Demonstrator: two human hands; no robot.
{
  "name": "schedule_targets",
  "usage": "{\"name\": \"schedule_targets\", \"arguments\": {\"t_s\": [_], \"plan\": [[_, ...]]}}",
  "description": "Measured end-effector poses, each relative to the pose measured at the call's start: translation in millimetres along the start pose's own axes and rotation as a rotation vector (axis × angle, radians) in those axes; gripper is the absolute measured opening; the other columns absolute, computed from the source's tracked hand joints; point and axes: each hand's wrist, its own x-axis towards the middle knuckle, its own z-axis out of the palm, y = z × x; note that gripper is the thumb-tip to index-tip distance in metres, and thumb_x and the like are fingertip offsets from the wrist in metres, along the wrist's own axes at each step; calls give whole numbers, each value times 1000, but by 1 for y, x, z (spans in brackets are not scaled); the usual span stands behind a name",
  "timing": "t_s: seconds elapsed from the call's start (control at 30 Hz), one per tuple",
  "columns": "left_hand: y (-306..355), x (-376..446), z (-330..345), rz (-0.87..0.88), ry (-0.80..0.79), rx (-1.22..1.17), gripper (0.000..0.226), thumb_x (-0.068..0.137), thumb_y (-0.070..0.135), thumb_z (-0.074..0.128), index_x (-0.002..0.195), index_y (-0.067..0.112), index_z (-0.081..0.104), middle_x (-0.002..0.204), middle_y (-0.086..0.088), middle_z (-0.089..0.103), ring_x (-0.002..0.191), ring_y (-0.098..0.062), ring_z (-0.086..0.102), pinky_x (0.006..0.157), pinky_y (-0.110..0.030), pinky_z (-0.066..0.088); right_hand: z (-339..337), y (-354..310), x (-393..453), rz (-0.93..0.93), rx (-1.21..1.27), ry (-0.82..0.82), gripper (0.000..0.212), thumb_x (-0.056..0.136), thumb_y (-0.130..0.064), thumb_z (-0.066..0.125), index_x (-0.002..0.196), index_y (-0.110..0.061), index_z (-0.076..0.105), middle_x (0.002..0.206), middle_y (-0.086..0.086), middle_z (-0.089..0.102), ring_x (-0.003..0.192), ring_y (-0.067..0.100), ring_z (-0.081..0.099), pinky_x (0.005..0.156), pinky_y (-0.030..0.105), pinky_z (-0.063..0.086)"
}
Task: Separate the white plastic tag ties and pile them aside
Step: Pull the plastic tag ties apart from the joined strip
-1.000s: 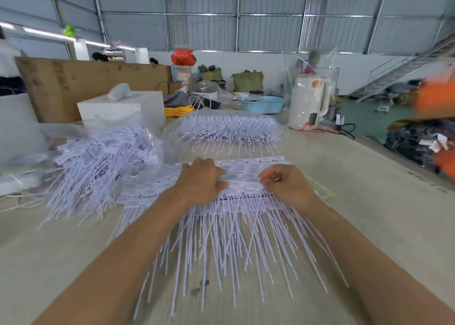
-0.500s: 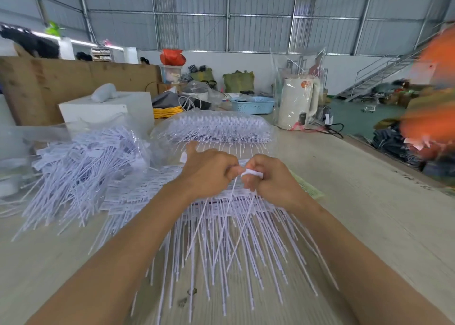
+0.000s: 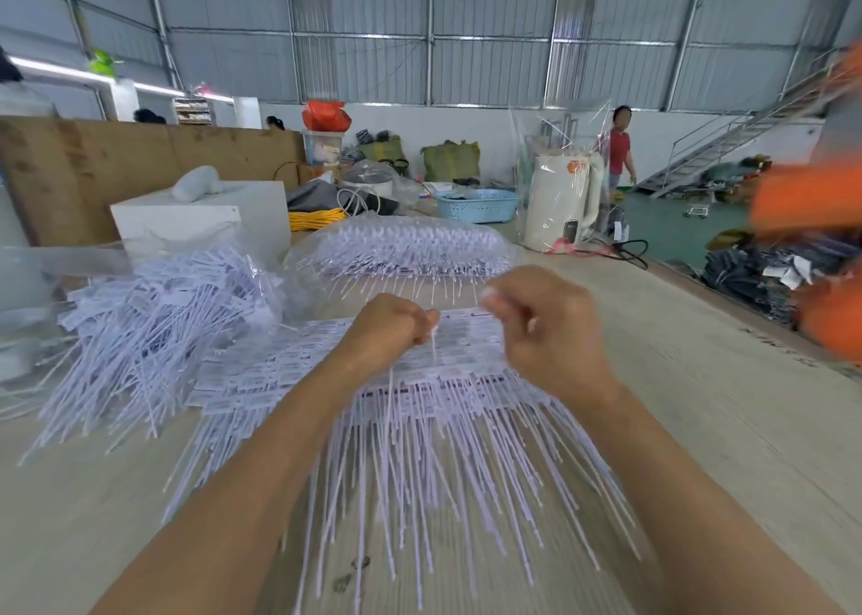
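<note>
The left hand (image 3: 389, 330) has its fingers curled and pinches the head of one thin white plastic tag tie (image 3: 434, 348), which hangs straight down from the fingertips, long axis vertical, toward the person. The right hand (image 3: 548, 334) is raised just beside it, fingers curled w/ something small and white at the tips; I cannot tell if it really holds a piece. Both hands are above the flat sheet of joined white tag ties (image 3: 420, 409) on the pale wooden table (image 3: 699, 428), tails pointing to the person. The loose heap of separated white ties (image 3: 154, 330) lies to the left, so the left hand is nearer for dropping. Printing on the tags is too blurred to read.
</note>
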Motion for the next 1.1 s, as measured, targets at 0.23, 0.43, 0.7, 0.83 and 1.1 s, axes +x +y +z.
{"name": "schedule_targets", "arguments": {"t_s": [0.23,0.43,0.7,0.83,1.1], "plan": [[-5,-10,1,207,-44,267,37,95,42,46,63,28,55,63,5,56,59,-14,51,70,-31,44,-26,20,10,730,721,61,25,90,-1,55,67,-8,60,55,-1,50,48,11,39,44,19,31],[4,-17,19,313,-79,426,23,99,18,40,87,22,59,71,2,55,69,-23,52,67,-30,37,2,9,-1,726,611,-310,20,88,-7,61,69,-11,63,55,-11,49,50,6,42,48,16,35],[1,-17,19,455,13,299,39,87,-3,48,120,17,46,96,6,42,82,3,46,62,-2,34,17,8,-8,834,567,-432,9,86,-2,62,78,-1,65,76,18,60,70,24,58,66,37,54],[1,-16,17,440,66,422,32,89,9,53,121,15,50,105,1,51,93,-9,52,80,-16,40,14,13,-11,778,616,-307,12,88,3,58,79,-2,65,57,11,60,47,12,57,49,22,48],[0,-19,16,252,63,301,20,93,29,55,74,23,60,73,2,62,78,-24,60,75,-36,47,17,17,-12,698,508,-385,14,94,0,50,102,-4,60,57,8,55,47,11,49,53,21,42]]}}
